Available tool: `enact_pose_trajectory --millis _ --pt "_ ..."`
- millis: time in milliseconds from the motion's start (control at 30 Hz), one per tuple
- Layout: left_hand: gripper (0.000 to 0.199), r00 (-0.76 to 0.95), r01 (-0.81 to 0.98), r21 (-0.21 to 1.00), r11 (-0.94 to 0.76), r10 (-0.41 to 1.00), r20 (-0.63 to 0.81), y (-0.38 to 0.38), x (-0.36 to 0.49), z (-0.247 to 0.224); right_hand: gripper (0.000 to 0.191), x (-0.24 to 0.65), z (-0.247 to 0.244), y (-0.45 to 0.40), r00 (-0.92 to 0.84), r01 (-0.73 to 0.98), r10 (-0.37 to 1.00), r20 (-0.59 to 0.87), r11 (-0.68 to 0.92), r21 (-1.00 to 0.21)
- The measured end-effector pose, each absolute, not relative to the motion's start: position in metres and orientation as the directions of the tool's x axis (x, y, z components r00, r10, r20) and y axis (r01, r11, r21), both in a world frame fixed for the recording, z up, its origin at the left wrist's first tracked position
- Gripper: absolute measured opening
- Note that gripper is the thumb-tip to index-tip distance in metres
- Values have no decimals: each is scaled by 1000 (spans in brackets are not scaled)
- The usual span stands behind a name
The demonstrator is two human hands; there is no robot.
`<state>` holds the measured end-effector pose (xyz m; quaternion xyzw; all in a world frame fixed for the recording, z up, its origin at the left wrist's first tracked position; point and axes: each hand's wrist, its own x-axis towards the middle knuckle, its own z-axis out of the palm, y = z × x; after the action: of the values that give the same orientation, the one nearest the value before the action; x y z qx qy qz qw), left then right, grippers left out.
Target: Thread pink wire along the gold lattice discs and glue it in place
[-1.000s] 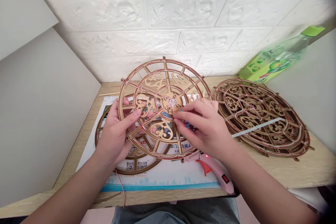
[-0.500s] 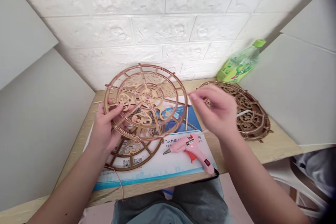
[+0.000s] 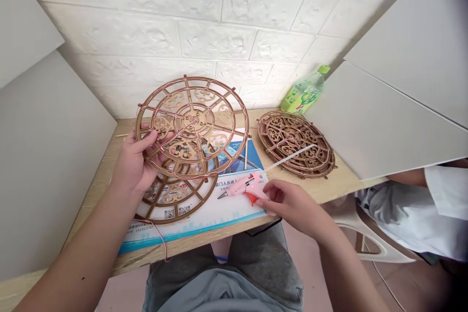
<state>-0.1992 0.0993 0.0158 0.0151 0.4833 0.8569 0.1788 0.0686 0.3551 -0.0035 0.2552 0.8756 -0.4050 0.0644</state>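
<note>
A narrow way for the right hand (image 3: 294,209) between the raised wooden wheel (image 3: 192,126) and the flat wooden frame (image 3: 295,144), with a thin stick (image 3: 245,153) in the gap. Just ahead of that hand, the glue gun (image 3: 245,188) and a white strip (image 3: 288,158) in the way. Farther on, the bottle (image 3: 305,92) and brick wall (image 3: 146,39) closing off the back of the table (image 3: 347,187).

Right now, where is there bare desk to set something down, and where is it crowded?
Bare desk lies between the right-side lattice frame and the front edge, beyond the right hand. A narrow strip runs behind, beside the green bottle. Crowded: the printed sheet, under the held frame, lower frame and glue gun.
</note>
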Motion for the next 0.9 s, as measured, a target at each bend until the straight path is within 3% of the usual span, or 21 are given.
enact_pose_trajectory --millis 133,333,467,567,700,800,900 --pt "32 -936 -291 818 -497 325 -136 102 -201 7 34 57 -8 342 -847 515 431 -312 516 -684" --pt "35 -923 -298 803 -516 371 -104 100 -200 8 37 55 -3 344 -844 514 393 -366 392 -763" --pt "35 -917 -303 789 -534 390 -89 99 -200 9 42 49 -10 342 -798 586 427 -424 388 -711" --pt "37 -907 -324 786 -527 410 -99 98 -200 8 35 45 -18 337 -778 612 466 -422 408 -678" --pt "41 -899 -345 788 -509 419 -123 98 -198 10 28 51 -16 334 -764 606 509 -397 352 -713" --pt "41 -892 -355 790 -500 433 -128 97 -196 12 36 69 -9 336 -754 553 526 -393 185 -813" --pt "39 -891 -348 790 -505 439 -112 95 -198 12 47 91 -6 337 -697 400 613 -373 -101 -911"
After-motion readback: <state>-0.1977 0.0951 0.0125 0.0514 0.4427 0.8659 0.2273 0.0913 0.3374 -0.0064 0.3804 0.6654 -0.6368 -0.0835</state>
